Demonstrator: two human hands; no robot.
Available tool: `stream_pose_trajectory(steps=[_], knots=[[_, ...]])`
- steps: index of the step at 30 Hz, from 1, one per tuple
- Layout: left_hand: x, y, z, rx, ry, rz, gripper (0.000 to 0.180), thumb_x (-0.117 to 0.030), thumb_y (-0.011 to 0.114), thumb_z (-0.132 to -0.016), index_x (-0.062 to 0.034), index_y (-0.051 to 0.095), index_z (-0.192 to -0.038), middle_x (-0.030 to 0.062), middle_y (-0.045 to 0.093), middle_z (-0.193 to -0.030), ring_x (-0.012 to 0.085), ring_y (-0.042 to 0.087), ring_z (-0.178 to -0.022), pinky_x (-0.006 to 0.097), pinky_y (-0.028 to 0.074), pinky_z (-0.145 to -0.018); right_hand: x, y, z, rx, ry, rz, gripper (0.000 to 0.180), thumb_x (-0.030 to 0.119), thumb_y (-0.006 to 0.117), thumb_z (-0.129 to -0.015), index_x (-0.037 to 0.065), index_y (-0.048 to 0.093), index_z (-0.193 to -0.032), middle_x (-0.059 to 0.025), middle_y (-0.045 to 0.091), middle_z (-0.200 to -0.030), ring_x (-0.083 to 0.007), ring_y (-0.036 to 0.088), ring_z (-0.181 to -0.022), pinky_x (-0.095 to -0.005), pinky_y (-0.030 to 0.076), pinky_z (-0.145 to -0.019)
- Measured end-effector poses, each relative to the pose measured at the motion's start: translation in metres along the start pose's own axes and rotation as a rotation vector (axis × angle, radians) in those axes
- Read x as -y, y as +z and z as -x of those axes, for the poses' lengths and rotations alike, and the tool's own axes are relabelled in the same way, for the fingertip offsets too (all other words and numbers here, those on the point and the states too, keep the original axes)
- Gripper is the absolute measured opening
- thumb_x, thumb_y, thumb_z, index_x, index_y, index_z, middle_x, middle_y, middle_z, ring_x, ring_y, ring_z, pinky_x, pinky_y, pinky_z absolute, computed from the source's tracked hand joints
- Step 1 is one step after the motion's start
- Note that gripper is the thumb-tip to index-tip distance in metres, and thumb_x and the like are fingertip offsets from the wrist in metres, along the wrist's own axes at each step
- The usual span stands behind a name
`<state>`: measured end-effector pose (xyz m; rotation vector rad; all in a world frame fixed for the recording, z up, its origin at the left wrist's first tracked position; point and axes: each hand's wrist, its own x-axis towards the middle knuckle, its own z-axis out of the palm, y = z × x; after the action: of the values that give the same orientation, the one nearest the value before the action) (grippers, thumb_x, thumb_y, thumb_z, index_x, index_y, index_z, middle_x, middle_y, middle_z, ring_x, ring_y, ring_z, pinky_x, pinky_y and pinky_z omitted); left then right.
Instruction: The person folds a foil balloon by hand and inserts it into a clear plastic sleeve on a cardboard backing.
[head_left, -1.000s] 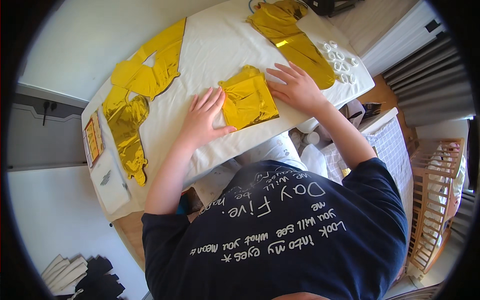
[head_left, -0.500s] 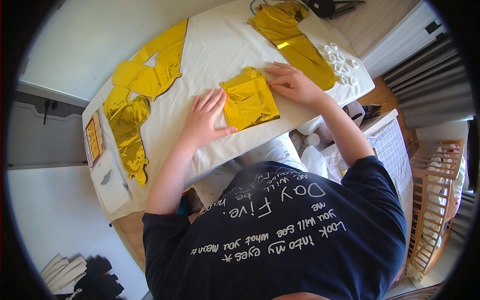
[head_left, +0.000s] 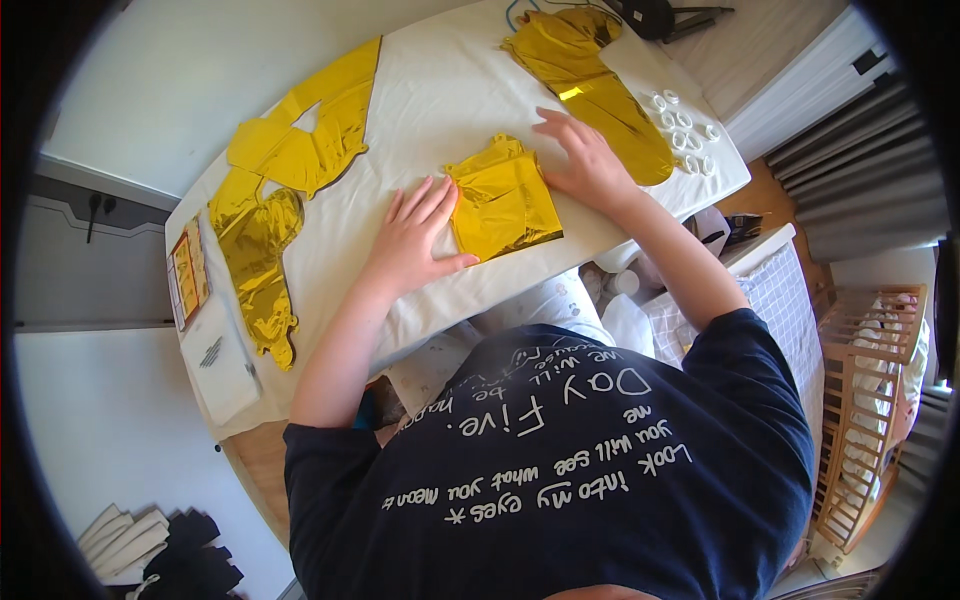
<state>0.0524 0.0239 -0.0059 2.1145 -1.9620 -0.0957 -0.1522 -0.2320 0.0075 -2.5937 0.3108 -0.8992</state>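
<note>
A folded gold foil balloon (head_left: 507,205) lies flat on the white-covered table (head_left: 420,100), between my two hands. My left hand (head_left: 415,235) rests on the cloth with fingers spread, its thumb and fingertips touching the balloon's left edge. Along the right edge is my right hand (head_left: 588,165), fingers apart and raised a little, the heel of the hand low beside the foil. Another flat gold foil balloon (head_left: 610,105) lies beyond my right hand. At the left are more gold foil balloons, one wide (head_left: 310,130) and one long and curved (head_left: 258,270), partly overlapping.
Several white ribbon-like rings (head_left: 684,130) sit at the table's right end. A printed card (head_left: 188,275) and a white packet (head_left: 220,365) lie at the left edge. A black object (head_left: 650,15) stands at the far right corner. A wooden crib (head_left: 865,420) is on the right.
My right hand has lifted slightly, its fingers spreading and moving away from the folded balloon's upper right edge. My left hand stays in place.
</note>
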Motion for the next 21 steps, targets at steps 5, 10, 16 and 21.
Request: stream_pose_trajectory(steps=[5,10,16,21], knots=[[0.000,-0.001,0.000,0.007,0.002,0.010,0.104,-0.067,0.072,-0.084,-0.0052,0.039,-0.160,0.0109,0.036,-0.168,0.0306,0.027,-0.158,0.057,0.015,-0.128,-0.022,-0.016,-0.011,0.233,-0.424,0.104,0.029,0.011,0.079,-0.081,0.005,0.069,-0.108,-0.0109,0.068,-0.125,-0.0313,0.065,-0.115,-0.0416,0.053,-0.098],[0.000,-0.001,0.000,0.017,-0.004,0.012,0.104,-0.067,0.072,-0.084,-0.0048,0.039,-0.160,0.0111,0.036,-0.168,0.0312,0.027,-0.158,0.058,0.016,-0.128,-0.035,-0.017,-0.023,0.335,-0.675,0.148,0.021,0.010,0.069,-0.082,0.003,0.068,-0.103,-0.0108,0.070,-0.112,-0.0303,0.069,-0.105,-0.0395,0.057,-0.090],[0.000,-0.001,0.000,0.006,-0.001,0.007,0.104,-0.067,0.072,-0.084,-0.0047,0.039,-0.160,0.0115,0.036,-0.168,0.0312,0.027,-0.157,0.058,0.016,-0.127,-0.034,-0.013,-0.023,0.322,-0.781,0.186,0.023,0.011,0.067,-0.082,0.001,0.068,-0.102,-0.0120,0.070,-0.110,-0.0310,0.071,-0.098,-0.0385,0.059,-0.085],[0.000,0.000,0.001,-0.007,0.001,0.027,0.103,-0.067,0.072,-0.084,-0.0052,0.039,-0.160,0.0114,0.036,-0.168,0.0309,0.027,-0.157,0.058,0.017,-0.127,-0.031,-0.012,-0.023,0.334,-0.768,0.148,0.025,0.012,0.067,-0.083,0.001,0.068,-0.105,-0.0128,0.070,-0.111,-0.0321,0.071,-0.100,-0.0394,0.059,-0.086]])
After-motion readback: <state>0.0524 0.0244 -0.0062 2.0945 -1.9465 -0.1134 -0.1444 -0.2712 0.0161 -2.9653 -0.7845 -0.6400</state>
